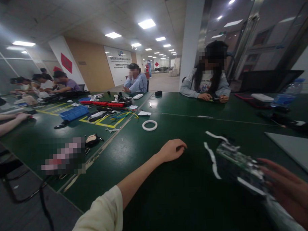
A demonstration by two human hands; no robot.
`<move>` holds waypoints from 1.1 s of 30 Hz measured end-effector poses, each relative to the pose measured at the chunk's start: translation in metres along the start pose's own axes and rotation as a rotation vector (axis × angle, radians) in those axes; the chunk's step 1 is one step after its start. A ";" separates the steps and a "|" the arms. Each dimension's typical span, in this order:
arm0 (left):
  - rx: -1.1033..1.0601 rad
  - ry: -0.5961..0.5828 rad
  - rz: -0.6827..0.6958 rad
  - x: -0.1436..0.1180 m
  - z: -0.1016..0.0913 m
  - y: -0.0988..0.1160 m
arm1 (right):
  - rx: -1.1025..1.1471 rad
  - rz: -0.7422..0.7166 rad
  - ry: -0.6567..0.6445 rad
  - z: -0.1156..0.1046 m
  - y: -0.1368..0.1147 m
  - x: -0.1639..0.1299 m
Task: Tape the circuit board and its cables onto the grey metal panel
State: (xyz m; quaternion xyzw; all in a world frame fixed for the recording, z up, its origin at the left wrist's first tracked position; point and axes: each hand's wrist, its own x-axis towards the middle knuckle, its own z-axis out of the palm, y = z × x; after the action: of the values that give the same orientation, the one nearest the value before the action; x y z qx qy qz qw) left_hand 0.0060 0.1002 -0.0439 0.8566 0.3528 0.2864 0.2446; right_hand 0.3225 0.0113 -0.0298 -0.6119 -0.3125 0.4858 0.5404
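My right hand (290, 188) is at the lower right, blurred by motion, with its fingers closed along the edge of a green circuit board (243, 163). Small parts cover the board, and two white ribbon cables (213, 160) stick out from its left end. A pale, shiny strip hangs below the board by my wrist. My left hand (172, 150) rests on the green table (151, 183), left of the board and apart from it. Its fingers are loosely curled in and nothing shows in them; the palm is hidden.
A white tape ring (149, 125) lies beyond my left hand. Farther left are a blue bin (74, 112), loose wires, red strips (105, 103) and a computer mouse (93, 139). A grey panel (294, 151) and a water bottle (288, 92) are at right. Several people sit around the tables.
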 end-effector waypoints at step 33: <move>-1.068 -0.278 -0.401 0.001 0.004 0.008 | -0.482 -0.386 -0.452 0.059 0.046 -0.024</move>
State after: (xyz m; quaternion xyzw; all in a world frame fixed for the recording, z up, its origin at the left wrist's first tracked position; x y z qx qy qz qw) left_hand 0.0134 0.0952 -0.0414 0.5606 0.2794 0.2577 0.7357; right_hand 0.2531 0.0008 -0.0647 -0.5288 -0.6385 0.4104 0.3800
